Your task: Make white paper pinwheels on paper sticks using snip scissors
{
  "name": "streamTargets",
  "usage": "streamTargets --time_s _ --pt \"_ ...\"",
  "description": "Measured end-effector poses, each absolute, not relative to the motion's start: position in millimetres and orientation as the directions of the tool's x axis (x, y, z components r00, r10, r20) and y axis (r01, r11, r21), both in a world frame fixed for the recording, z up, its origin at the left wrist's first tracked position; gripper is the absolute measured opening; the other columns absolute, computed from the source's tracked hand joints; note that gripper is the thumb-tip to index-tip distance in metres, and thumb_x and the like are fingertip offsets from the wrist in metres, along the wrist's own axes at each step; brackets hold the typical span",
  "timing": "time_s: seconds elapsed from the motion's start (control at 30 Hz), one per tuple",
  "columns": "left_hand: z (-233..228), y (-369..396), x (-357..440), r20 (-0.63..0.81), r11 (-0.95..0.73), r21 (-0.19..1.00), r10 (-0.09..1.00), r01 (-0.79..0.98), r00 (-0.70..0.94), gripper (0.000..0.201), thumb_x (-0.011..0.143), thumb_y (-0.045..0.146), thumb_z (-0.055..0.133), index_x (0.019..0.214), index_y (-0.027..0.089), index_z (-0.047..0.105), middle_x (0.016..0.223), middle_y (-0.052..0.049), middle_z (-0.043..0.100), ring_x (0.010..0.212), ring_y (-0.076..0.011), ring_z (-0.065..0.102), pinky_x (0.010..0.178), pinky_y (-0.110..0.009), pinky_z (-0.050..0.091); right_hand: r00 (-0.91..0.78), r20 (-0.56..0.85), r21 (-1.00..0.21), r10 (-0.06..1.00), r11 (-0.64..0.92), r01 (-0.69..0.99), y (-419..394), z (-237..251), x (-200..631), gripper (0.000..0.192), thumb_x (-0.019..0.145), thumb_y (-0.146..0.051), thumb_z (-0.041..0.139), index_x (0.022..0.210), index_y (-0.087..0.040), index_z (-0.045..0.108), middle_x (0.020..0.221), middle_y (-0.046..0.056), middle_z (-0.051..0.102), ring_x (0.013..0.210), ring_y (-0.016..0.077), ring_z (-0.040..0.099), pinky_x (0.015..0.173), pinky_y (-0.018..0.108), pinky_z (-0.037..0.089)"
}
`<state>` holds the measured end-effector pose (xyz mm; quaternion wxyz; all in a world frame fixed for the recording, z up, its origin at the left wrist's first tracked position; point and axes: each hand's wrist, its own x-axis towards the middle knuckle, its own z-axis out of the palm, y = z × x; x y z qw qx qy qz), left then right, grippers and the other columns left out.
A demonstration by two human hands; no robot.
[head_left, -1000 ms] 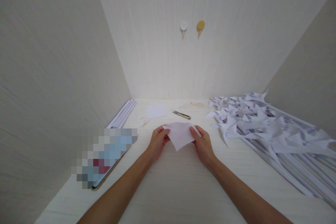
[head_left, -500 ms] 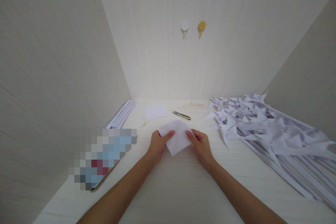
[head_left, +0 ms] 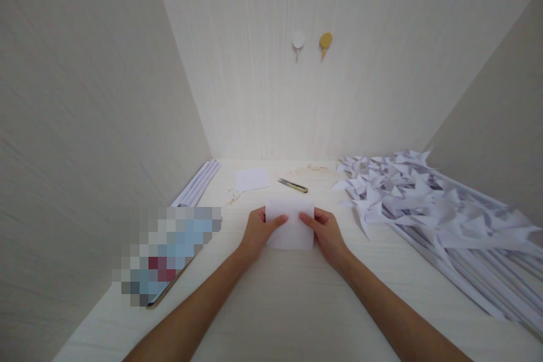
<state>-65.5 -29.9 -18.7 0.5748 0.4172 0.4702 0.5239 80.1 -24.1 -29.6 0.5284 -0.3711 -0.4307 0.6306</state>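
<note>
A square sheet of white paper [head_left: 290,233] is held upright between both hands, just above the table. My left hand [head_left: 258,233] grips its left edge, thumb lying on the front face and fingers behind. On the right edge, my right hand [head_left: 329,233] pinches it the same way. The fingers behind the sheet are mostly hidden. Beyond the paper lie small thread snips [head_left: 292,185], blades pointing left, and another white paper piece [head_left: 251,179] flat on the table.
Many folded paper pinwheels [head_left: 399,192] on paper sticks [head_left: 479,271] are piled at the right. Rolled paper tubes [head_left: 197,182] lie at the left, near a pixelated flat object [head_left: 173,254]. Small pale scraps [head_left: 232,198] dot the table. Two hooks [head_left: 326,41] are on the back wall.
The paper has turned from a tilted, diamond-like position to square with its edges level. Both hands have shifted slightly with it and still hold it.
</note>
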Motion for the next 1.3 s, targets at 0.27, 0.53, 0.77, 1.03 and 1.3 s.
streamTargets --time_s 0.27,0.53,0.77,1.03,1.3 --pt "-18 -26 -71 -0.142 0.15 0.974 0.988 -0.169 0.056 0.024 0.054 0.029 0.07 0.071 0.013 0.066 0.066 -0.006 0.067 0.054 -0.0157 0.059 0.051 -0.025 0.045 -0.03 -0.069 -0.919 0.997 -0.076 -0.386 -20 -33 80 0.024 0.053 -0.029 0.069 0.042 -0.015 0.053 0.041 -0.004 0.05 0.041 0.0088 0.043 0.042 0.022 0.033" --pt "-20 -25 -72 -0.114 0.127 0.985 0.988 -0.116 0.108 0.025 0.057 0.031 0.068 0.074 0.013 0.065 0.069 -0.006 0.067 0.055 -0.0144 0.058 0.05 -0.024 0.044 -0.047 -0.038 -0.944 0.998 -0.052 -0.327 -21 -34 80 0.022 0.056 -0.035 0.069 0.061 -0.015 0.061 0.052 -0.001 0.058 0.048 0.0123 0.049 0.047 0.025 0.038" --pt "-19 -26 -73 -0.087 0.102 0.989 0.988 -0.112 0.132 0.025 0.053 0.024 0.07 0.075 0.013 0.065 0.071 -0.006 0.068 0.059 -0.0158 0.059 0.054 -0.024 0.045 0.075 -0.025 -0.952 0.997 -0.001 -0.307 -18 -36 81 0.032 0.059 -0.044 0.065 0.049 -0.016 0.054 0.044 -0.003 0.05 0.042 0.0093 0.041 0.04 0.023 0.031" --pt "-21 -19 -77 -0.083 0.047 0.98 0.98 -0.195 -0.18 0.046 0.044 0.021 0.075 0.087 0.014 0.059 0.068 -0.003 0.066 0.054 -0.0141 0.058 0.051 -0.023 0.044 0.056 0.059 -0.975 0.997 0.07 -0.213 -19 -34 82 0.032 0.06 -0.037 0.065 0.042 -0.016 0.05 0.039 -0.004 0.046 0.039 0.0074 0.038 0.041 0.022 0.028" --pt "-16 -19 -78 -0.087 0.016 0.865 0.989 -0.502 -0.118 0.043 0.052 0.018 0.071 0.092 0.015 0.056 0.079 -0.003 0.066 0.063 -0.0105 0.059 0.058 -0.02 0.046 0.057 0.015 -0.951 0.998 0.032 -0.309 -20 -33 82 0.03 0.06 -0.037 0.065 0.045 -0.015 0.053 0.041 -0.002 0.049 0.04 0.008 0.042 0.04 0.022 0.03"
